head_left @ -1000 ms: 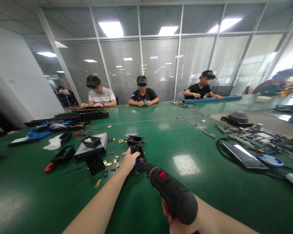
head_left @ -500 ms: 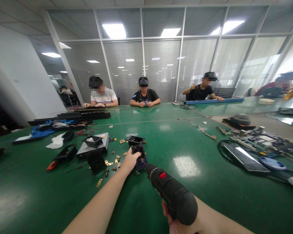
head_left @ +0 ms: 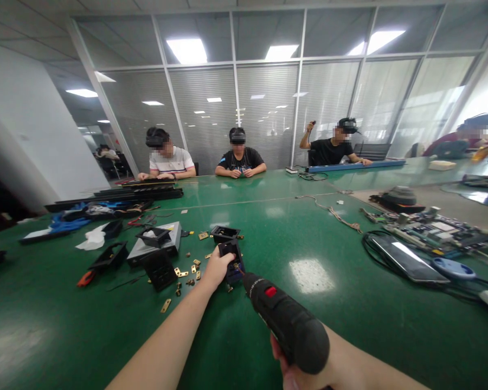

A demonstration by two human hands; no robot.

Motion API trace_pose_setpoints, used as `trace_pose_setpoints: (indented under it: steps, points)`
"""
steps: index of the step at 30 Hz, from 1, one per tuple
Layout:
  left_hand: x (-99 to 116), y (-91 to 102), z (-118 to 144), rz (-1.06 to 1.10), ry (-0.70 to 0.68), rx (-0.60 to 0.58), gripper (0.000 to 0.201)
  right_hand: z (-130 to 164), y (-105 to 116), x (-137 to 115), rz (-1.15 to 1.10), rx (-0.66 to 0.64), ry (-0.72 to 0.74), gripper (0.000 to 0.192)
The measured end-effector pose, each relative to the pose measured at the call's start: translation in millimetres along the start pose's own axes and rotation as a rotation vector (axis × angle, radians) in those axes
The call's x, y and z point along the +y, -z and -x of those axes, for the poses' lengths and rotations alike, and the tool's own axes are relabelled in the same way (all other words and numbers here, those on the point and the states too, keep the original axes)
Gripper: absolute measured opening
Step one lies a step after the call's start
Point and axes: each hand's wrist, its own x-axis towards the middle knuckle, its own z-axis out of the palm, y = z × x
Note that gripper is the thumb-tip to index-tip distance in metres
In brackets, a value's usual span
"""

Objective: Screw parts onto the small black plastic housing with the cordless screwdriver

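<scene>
My left hand (head_left: 218, 266) is closed on a small black plastic housing (head_left: 232, 252), its thumb pressed inside the frame. In my right hand (head_left: 287, 365) is a black cordless drill (head_left: 288, 319) with a red switch on top. The drill's bit points up and left and meets the housing's lower inside; whether it sits in a screw is too small to tell. Just beyond my left hand lies another black housing (head_left: 225, 234). Brass plates (head_left: 183, 273) and small brass screws (head_left: 178, 292) are scattered left of my left forearm.
To the left lie a silver metal box (head_left: 173, 246), black frames (head_left: 111, 255) and blue gloves (head_left: 67, 223). A phone (head_left: 406, 260) with cables and a circuit board (head_left: 439, 233) occupy the right. Several people sit across the green table (head_left: 268, 227).
My hands, the housing and the drill stay almost in place. Across the table, the person in black at the right has raised a hand holding a small dark object.
</scene>
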Motion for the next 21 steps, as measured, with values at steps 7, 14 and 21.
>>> trace_pose_setpoints:
  steps: [7,14,21]
  points:
    - [4.7,-0.8,3.3,0.036,0.018,-0.014,0.039,7.8,1.6,-10.6,-0.069,-0.013,0.088,0.054]
    - [4.6,-2.1,2.0,0.027,0.016,-0.006,0.04,10.7,-0.8,-10.6,-0.079,0.011,0.096,0.045]
    - [4.0,-1.6,2.7,0.027,0.016,-0.006,0.042,8.9,-0.3,-10.2,-0.091,-0.008,0.099,0.051]
